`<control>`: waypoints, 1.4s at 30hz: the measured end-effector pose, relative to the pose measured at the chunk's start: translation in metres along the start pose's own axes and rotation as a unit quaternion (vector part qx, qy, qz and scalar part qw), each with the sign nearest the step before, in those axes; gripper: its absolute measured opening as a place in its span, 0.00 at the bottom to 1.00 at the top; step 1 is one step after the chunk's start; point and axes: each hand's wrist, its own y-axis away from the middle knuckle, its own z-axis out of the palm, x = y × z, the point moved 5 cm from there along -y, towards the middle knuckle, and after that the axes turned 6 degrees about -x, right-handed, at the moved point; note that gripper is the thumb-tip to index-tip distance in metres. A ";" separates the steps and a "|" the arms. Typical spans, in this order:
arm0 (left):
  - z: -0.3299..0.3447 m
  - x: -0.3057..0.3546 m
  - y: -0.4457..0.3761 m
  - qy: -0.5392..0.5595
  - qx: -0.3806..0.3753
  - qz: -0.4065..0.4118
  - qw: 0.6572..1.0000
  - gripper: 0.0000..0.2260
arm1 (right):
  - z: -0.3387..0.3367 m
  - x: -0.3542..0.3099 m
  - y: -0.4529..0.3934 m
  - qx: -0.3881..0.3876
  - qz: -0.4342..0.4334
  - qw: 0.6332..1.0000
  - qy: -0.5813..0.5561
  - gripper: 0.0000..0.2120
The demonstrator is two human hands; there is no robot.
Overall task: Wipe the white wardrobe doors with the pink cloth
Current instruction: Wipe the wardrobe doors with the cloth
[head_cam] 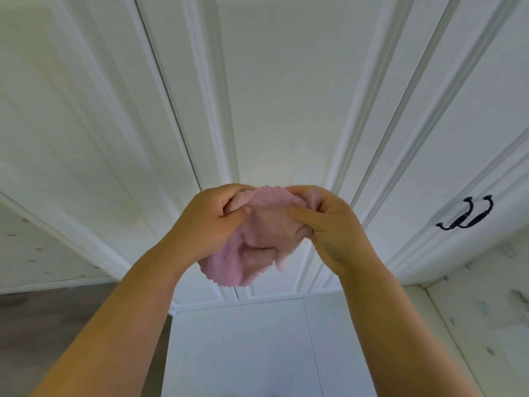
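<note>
Both hands are raised in front of the white wardrobe doors [274, 96], and between them they hold the pink cloth [257, 239], bunched and crumpled, in the air before the lower part of the middle door panel. The left hand [211, 222] grips the cloth's upper left part, its fingers curled over the top edge and its thumb pressed against the fabric on the near side. The right hand [329, 224] pinches the upper right part in the same way, fingers folded over the top and thumb laid flat across the front of the cloth. Whether the cloth touches the door surface cannot be told from this angle; it hangs down from the two grips, with its scalloped lower edge dangling loose just below the left wrist. The doors have raised moulded frames running upward, and a dark seam between two doors passes behind the left hand. On the door toward the right edge sit two black metal handles [469, 214], side by side and well apart from the hands. Below the doors lies a white flat surface [243, 353] that meets the wardrobe's base, a strip of grey floor [57, 310] shows at the lower left, and a pale patterned padded surface [486, 325] fills the lower right corner.
</note>
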 end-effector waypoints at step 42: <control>-0.075 -0.006 -0.039 0.023 0.188 -0.056 0.980 0.06 | 0.069 -0.094 -0.064 0.031 -0.135 0.943 0.301 0.09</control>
